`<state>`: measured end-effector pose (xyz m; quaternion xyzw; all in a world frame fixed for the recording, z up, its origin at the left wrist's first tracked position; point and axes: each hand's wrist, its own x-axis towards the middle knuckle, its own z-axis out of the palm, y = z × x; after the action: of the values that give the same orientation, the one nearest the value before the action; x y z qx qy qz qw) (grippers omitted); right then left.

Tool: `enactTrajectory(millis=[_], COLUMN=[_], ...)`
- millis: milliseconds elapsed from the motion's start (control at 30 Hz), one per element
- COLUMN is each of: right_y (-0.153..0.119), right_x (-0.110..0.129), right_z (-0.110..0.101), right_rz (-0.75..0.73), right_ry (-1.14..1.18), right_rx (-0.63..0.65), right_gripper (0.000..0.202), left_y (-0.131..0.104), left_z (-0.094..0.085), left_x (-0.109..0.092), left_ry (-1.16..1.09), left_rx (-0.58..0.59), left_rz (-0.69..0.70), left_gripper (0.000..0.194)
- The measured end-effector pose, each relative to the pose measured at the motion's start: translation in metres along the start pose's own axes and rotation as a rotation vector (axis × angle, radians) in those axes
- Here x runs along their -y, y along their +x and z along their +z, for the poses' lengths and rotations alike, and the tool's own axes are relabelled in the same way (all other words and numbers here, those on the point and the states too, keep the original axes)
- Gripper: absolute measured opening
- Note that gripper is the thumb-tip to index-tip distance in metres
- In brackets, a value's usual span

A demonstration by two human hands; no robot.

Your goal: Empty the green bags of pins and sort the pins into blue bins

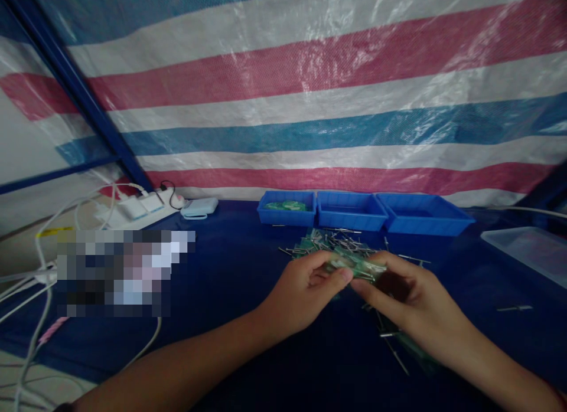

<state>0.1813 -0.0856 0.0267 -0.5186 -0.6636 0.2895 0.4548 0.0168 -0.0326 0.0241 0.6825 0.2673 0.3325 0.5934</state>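
Note:
Between my two hands is a small clear green plastic bag [354, 264] with thin silver metal pieces inside, perhaps rivets. My left hand [310, 285] pinches its left end between thumb and fingers. At the other end, my right hand [410, 291] grips the bag with thumb and index finger. Just beyond my hands lies a loose pile of pin-like metal pieces [341, 242], mixed with green plastic. More of the pins [396, 350] are scattered below my right hand, beside a dark green bag partly hidden by it.
Three blue bins stand in a row at the back; the left bin [287, 219] holds green bags. A translucent lid or tray [527, 252] is at the right. On the left are a power strip [142, 208], white cables, a pale blue case [199, 208] and a blurred-out patch.

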Motion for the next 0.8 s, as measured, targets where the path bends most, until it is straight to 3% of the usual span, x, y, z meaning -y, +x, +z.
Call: enactTrajectory(millis=[133,200,333,433,533,633,733,800], right_y=[-0.003,-0.003,-0.003,-0.003,-0.003,-0.003,-0.002,0.000], right_x=[0.003,0.003,0.002,0.002,0.003,0.003,0.004,0.006], right_z=[-0.007,-0.012,-0.016,-0.014,-0.010,-0.008,-0.007,-0.005], right_rz=[-0.253,-0.363,-0.513,-0.543,-0.482,-0.275,-0.048,0.041], right_ry=[-0.230,-0.310,-0.446,-0.508,-0.485,-0.348,-0.121,0.031], right_rx=[-0.160,-0.211,-0.200,-0.184,-0.249,-0.298,-0.168,-0.072], right_gripper=[0.003,0.008,0.017,0.021,0.024,0.025,0.028,0.031], left_y=[0.002,0.004,0.005,0.005,0.005,0.006,0.005,0.004], left_z=[0.000,0.000,-0.001,-0.001,-0.003,-0.006,-0.009,-0.011], left_x=[-0.002,-0.003,-0.004,-0.004,-0.003,-0.001,-0.001,-0.002], left_ry=[-0.229,-0.307,-0.361,-0.334,-0.289,-0.168,0.052,0.239], left_rx=[0.016,0.048,0.163,0.161,0.085,-0.029,-0.099,-0.091], left_rz=[-0.143,-0.201,-0.249,-0.229,-0.183,-0.109,0.012,0.167], left_gripper=[0.058,0.066,0.063,0.046,0.035,0.028,0.019,0.014])
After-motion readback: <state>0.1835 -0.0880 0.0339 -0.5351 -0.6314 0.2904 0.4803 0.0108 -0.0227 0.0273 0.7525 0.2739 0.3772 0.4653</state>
